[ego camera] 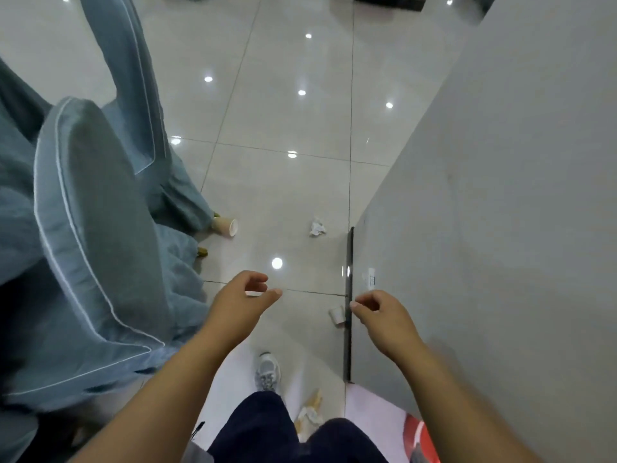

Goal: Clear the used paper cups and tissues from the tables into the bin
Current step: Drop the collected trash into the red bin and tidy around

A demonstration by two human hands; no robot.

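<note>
1. Both hands are empty. The left hand and right hand hang out front with fingers loosely curled, thumb and forefinger a little apart, nothing between them.
2. The key bit: the small white paper cup lies on its side on the glossy pale tile floor, tight against the dark strip at the foot of the grey wall. It's just left of the right hand and below it, so the right hand is nearer.
3. Its long axis seems to run roughly along the wall, but it's blurry, so don't quote me.
4. Farther ahead: a crumpled white tissue, and another white paper cup on its side by the blue-grey covered chair.
5. The crumpled paper scraps by the feet are partly hidden by a knee. No bin that I can make out; a red shape is cut off at the bottom edge.
</note>
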